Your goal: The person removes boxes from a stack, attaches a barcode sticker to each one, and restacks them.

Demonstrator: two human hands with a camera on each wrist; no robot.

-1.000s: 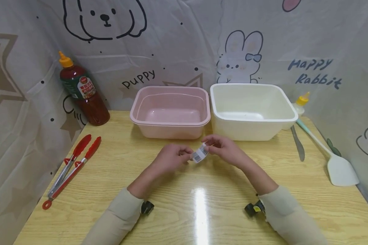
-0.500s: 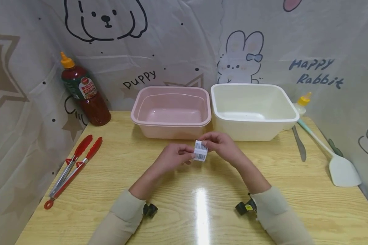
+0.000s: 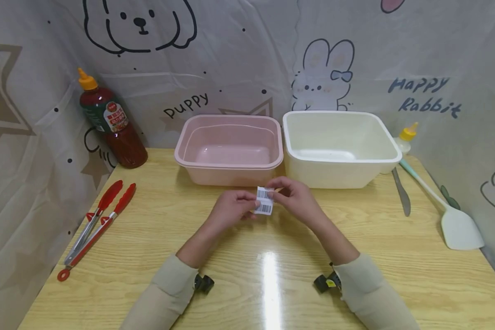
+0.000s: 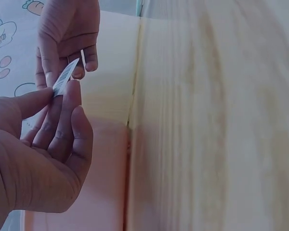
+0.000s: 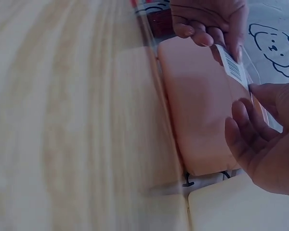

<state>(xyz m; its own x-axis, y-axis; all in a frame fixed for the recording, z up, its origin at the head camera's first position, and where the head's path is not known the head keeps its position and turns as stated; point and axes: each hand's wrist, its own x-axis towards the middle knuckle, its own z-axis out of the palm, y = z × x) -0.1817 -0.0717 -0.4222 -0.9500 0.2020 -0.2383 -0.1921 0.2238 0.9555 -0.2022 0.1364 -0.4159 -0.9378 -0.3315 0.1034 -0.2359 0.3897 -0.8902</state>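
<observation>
A small white label (image 3: 264,200) printed with two barcodes is stretched between the two hands, above the table in front of the tubs. My left hand (image 3: 228,209) pinches its left edge between thumb and fingers. At the upper right edge, my right hand (image 3: 294,200) pinches it too. The left wrist view catches the label (image 4: 65,78) nearly edge-on, with the left thumb on its near end. In the right wrist view, the barcode side of the label (image 5: 232,66) faces the camera and the right thumb touches its lower end. The right index finger is mostly hidden there.
A pink tub (image 3: 228,177) and a cream tub (image 3: 326,176) stand side by side behind the hands. At left are a red sauce bottle (image 3: 125,144) and red-handled tongs (image 3: 91,231). At right lie a knife (image 3: 402,195) and a white turner (image 3: 459,227), near a yellow-capped bottle (image 3: 405,140).
The label has turned from slanted to nearly upright, its barcodes now facing the head camera. Both hands have shifted slightly, the right one to the left, and keep pinching it.
</observation>
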